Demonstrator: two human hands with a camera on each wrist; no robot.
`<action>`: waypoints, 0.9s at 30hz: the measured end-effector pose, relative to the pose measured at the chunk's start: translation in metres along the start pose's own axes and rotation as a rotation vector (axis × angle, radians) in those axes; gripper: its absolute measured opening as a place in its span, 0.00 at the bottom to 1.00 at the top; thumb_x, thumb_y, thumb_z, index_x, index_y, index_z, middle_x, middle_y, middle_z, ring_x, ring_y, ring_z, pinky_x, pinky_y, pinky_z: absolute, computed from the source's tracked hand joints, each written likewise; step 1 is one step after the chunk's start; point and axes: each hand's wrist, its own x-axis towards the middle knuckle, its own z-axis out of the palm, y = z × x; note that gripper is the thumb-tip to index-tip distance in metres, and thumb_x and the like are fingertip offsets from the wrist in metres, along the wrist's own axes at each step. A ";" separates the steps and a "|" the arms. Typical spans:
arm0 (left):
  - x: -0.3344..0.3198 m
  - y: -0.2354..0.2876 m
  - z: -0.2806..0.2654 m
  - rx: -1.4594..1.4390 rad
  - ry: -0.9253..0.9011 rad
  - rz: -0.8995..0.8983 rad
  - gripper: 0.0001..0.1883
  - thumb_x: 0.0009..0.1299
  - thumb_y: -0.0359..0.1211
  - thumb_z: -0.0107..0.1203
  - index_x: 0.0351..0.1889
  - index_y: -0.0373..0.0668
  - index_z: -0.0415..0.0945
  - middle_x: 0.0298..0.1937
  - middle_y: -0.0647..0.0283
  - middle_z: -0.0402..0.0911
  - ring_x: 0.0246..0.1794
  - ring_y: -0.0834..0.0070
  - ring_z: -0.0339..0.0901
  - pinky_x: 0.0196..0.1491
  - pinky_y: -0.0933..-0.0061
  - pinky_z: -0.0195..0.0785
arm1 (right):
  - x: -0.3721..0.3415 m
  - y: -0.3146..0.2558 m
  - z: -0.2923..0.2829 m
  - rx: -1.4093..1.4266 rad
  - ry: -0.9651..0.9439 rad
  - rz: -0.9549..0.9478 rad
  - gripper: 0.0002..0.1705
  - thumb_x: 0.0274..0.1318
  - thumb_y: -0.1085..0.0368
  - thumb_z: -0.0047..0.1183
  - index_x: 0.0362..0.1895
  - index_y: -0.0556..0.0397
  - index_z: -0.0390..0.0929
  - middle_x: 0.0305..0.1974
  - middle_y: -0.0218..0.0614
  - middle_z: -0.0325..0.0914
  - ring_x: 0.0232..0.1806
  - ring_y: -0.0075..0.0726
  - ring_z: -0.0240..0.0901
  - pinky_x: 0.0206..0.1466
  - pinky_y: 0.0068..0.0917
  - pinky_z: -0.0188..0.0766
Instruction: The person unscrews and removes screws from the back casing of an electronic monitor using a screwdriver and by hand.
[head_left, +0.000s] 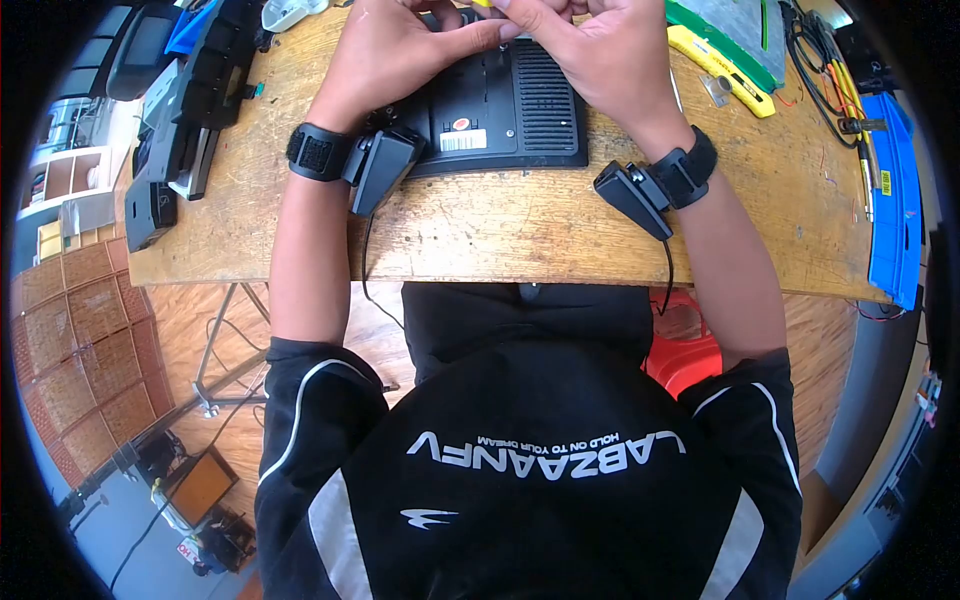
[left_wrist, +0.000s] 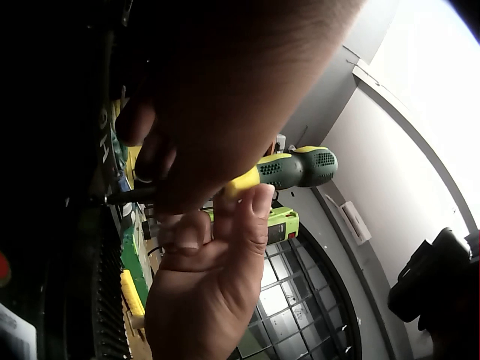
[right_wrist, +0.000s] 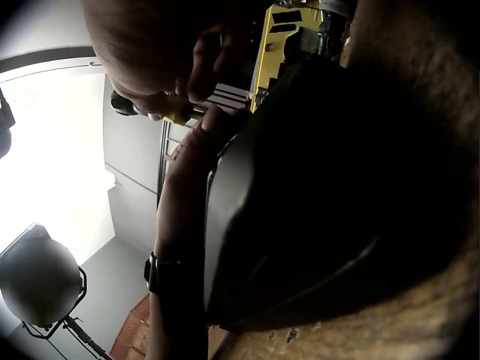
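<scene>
A black device with a slotted vent panel (head_left: pixel 550 100) and a barcode label lies on the wooden table before the person. Over its far part the two hands meet. The right hand (head_left: pixel 615 65) pinches the yellow collar of a screwdriver (left_wrist: pixel 315 166) with a dark green and yellow handle. Lower on the same screwdriver, the fingers of the left hand (head_left: pixel 395 60) close round the shaft. In the left wrist view the shaft points at the device's dark back; its tip is lost in shadow. Most of the screwdriver is hidden by the hands in the head view.
A yellow utility knife (head_left: pixel 725 70) lies right of the device, beside a green-edged case (head_left: pixel 700 25). Cables and a long blue tray (head_left: pixel 890 210) line the right edge. Black equipment (head_left: pixel 190 110) stands along the left edge. A red stool (head_left: pixel 685 345) is below the table.
</scene>
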 end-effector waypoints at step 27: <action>0.003 -0.015 0.000 -0.014 0.012 0.078 0.06 0.67 0.30 0.69 0.35 0.38 0.85 0.23 0.76 0.80 0.21 0.93 0.68 0.25 0.86 0.60 | 0.001 0.005 -0.002 -0.092 0.041 -0.138 0.29 0.56 0.72 0.70 0.61 0.69 0.77 0.40 0.28 0.78 0.27 0.10 0.67 0.28 0.12 0.63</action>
